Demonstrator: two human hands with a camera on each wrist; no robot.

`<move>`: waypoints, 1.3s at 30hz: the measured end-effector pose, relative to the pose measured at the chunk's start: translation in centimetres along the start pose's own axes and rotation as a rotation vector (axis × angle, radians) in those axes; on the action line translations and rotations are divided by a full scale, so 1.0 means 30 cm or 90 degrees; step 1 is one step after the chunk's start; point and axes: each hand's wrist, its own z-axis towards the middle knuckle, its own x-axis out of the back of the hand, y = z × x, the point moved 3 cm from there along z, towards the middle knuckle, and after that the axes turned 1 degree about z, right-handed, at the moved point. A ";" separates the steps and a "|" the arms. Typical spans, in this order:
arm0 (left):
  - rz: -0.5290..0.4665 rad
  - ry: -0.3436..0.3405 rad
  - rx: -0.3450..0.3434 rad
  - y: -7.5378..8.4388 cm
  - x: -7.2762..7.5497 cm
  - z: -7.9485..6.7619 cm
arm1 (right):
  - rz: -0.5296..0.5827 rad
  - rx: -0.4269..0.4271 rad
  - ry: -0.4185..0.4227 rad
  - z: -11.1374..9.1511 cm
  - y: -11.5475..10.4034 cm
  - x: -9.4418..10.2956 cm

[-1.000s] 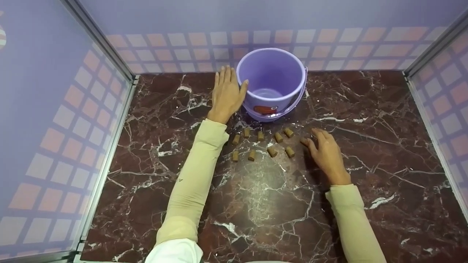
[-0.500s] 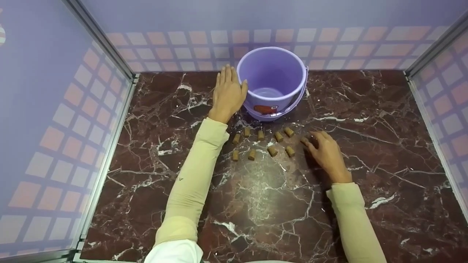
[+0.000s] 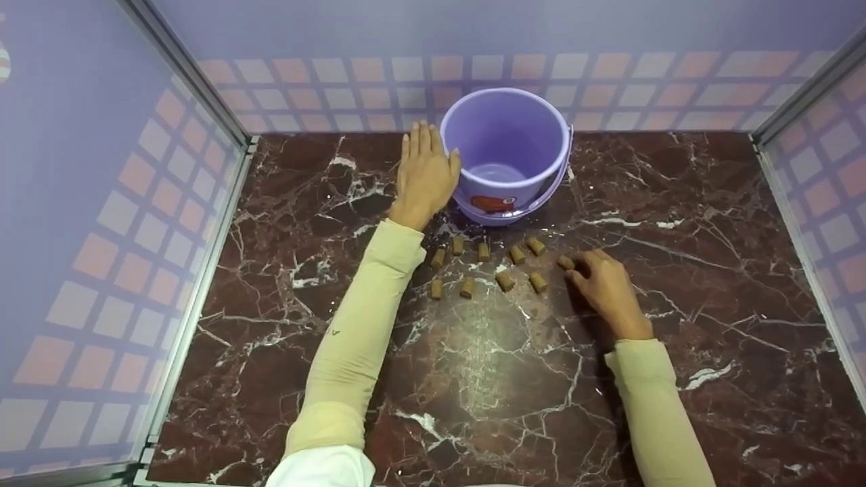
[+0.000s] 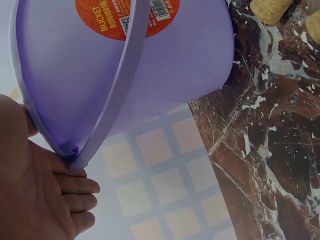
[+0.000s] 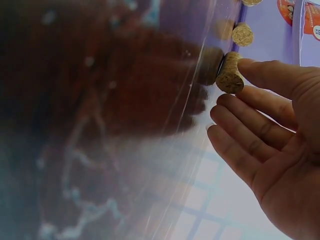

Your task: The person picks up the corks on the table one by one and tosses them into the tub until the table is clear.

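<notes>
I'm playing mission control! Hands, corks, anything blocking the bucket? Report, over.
Left hand against bucket. Right hand at rightmost cork, grip unclear. Ten corks on table. Handle hangs outside, opening looks unblocked.

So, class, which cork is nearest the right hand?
The rightmost cork in the head view: it touches the right hand, while the other nine corks lie farther left.
</notes>
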 end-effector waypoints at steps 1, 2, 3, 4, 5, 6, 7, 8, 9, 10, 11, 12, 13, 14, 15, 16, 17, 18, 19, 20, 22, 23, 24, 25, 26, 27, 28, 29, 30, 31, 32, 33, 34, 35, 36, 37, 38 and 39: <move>-0.002 0.001 -0.001 0.000 -0.001 -0.001 | -0.001 0.001 -0.001 0.001 0.000 -0.001; -0.001 0.003 -0.001 0.001 -0.001 -0.001 | -0.002 0.003 -0.002 0.002 0.001 -0.001; -0.001 0.005 -0.002 0.001 -0.001 -0.001 | -0.003 0.005 -0.003 0.003 0.002 -0.002; -0.003 0.008 -0.003 0.001 -0.001 -0.002 | -0.004 0.007 -0.003 0.004 0.002 -0.002; -0.005 0.011 -0.003 0.001 -0.001 -0.002 | -0.004 0.009 -0.003 0.005 0.003 -0.003; -0.005 0.014 -0.004 0.002 -0.001 -0.002 | -0.002 0.009 -0.003 0.006 0.004 -0.004; -0.005 0.018 -0.005 0.002 -0.001 -0.002 | -0.001 0.009 -0.004 0.008 0.005 -0.005; -0.004 0.021 -0.005 0.002 -0.001 -0.003 | 0.000 0.011 -0.004 0.009 0.005 -0.006; -0.004 0.024 -0.005 0.001 -0.002 -0.003 | 0.001 0.012 -0.005 0.010 0.006 -0.008; -0.003 0.027 -0.005 0.001 -0.002 -0.003 | 0.001 0.014 -0.004 0.012 0.006 -0.009; 0.000 0.028 -0.006 0.001 -0.002 -0.003 | 0.002 0.016 -0.003 0.014 0.006 -0.010; 0.002 0.028 -0.006 0.001 -0.002 -0.002 | 0.003 0.019 -0.002 0.016 0.005 -0.012; 0.003 0.028 -0.007 0.001 -0.002 -0.002 | 0.002 0.023 0.000 0.018 0.004 -0.013; 0.002 0.027 -0.007 0.002 -0.003 -0.002 | 0.000 0.027 0.002 0.019 0.003 -0.014; 0.002 0.025 -0.006 0.002 -0.004 -0.002 | -0.002 0.029 0.004 0.020 0.003 -0.015; 0.001 0.023 -0.006 0.002 -0.004 -0.002 | -0.005 0.031 0.005 0.021 0.001 -0.016; 0.000 0.021 -0.006 0.002 -0.006 -0.001 | -0.007 0.034 0.008 0.022 0.000 -0.017; -0.001 0.018 -0.005 0.003 -0.006 -0.001 | -0.009 0.035 0.009 0.023 -0.002 -0.017; 0.000 0.018 -0.005 0.003 -0.007 -0.001 | -0.010 0.036 0.009 0.023 -0.004 -0.018; 0.001 0.016 -0.004 0.002 -0.007 -0.001 | -0.011 0.038 0.011 0.024 -0.005 -0.018; 0.006 0.016 -0.003 0.003 -0.006 -0.001 | -0.011 0.038 0.012 0.026 -0.008 -0.019; 0.009 0.018 -0.004 0.002 -0.006 0.000 | -0.011 0.039 0.013 0.027 -0.008 -0.020; 0.013 0.019 -0.004 0.002 -0.004 -0.001 | -0.011 0.039 0.012 0.028 -0.009 -0.021; 0.015 0.022 -0.003 0.002 -0.005 -0.002 | -0.011 0.039 0.011 0.027 -0.008 -0.021; 0.015 0.023 -0.003 0.001 -0.006 -0.003 | -0.012 0.039 0.009 0.027 -0.007 -0.021; 0.016 0.024 -0.002 0.002 -0.006 -0.005 | -0.013 0.038 0.007 0.027 -0.007 -0.022; 0.015 0.025 -0.002 0.001 -0.007 -0.006 | -0.014 0.037 0.005 0.027 -0.006 -0.023; 0.014 0.026 -0.002 0.001 -0.008 -0.007 | -0.015 0.036 0.002 0.027 -0.006 -0.023; 0.012 0.027 -0.002 0.000 -0.009 -0.008 | -0.016 0.035 -0.001 0.027 -0.005 -0.024; 0.010 0.027 -0.002 0.000 -0.009 -0.008 | -0.017 0.034 -0.002 0.027 -0.005 -0.024; 0.010 0.026 -0.002 0.000 -0.010 -0.009 | -0.017 0.034 -0.003 0.027 -0.005 -0.025; 0.010 0.025 -0.002 0.000 -0.010 -0.009 | -0.017 0.034 -0.002 0.027 -0.005 -0.025; 0.009 0.026 -0.002 -0.001 -0.009 -0.009 | -0.017 0.035 -0.001 0.027 -0.005 -0.025; 0.010 0.025 -0.003 -0.001 -0.009 -0.008 | -0.017 0.037 0.001 0.027 -0.006 -0.025; 0.010 0.024 -0.003 -0.001 -0.007 -0.008 | -0.016 0.038 0.004 0.027 -0.007 -0.025; 0.013 0.024 -0.003 0.000 -0.006 -0.007 | -0.016 0.040 0.008 0.028 -0.008 -0.025; 0.016 0.024 -0.004 0.000 -0.004 -0.006 | -0.015 0.042 0.010 0.028 -0.009 -0.026; 0.018 0.023 -0.005 0.000 -0.002 -0.005 | -0.015 0.044 0.013 0.029 -0.010 -0.026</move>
